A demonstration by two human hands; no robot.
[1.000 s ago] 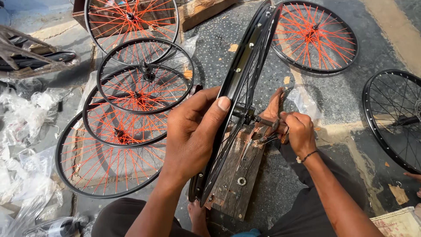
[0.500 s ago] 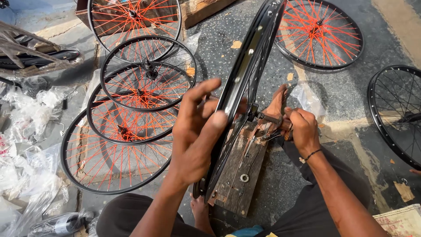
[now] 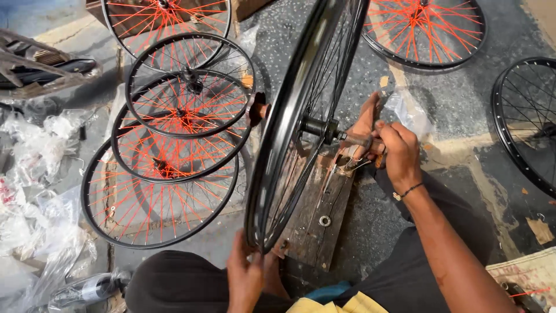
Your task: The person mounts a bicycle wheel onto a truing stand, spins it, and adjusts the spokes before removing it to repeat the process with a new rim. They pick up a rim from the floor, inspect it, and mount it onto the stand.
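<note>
L hand (image 3: 246, 278) dropped to rim (image 3: 289, 116) bottom

Bare forearms, thin black wristband (image 3: 407, 191), dark trousers (image 3: 174, 278)

clear crumpled plastic wrappers (image 3: 35, 191) lay heaped at nine o'clock, one showing red print; a beige printed sack (image 3: 521, 275) with red marks sat at four o'clock.
</note>
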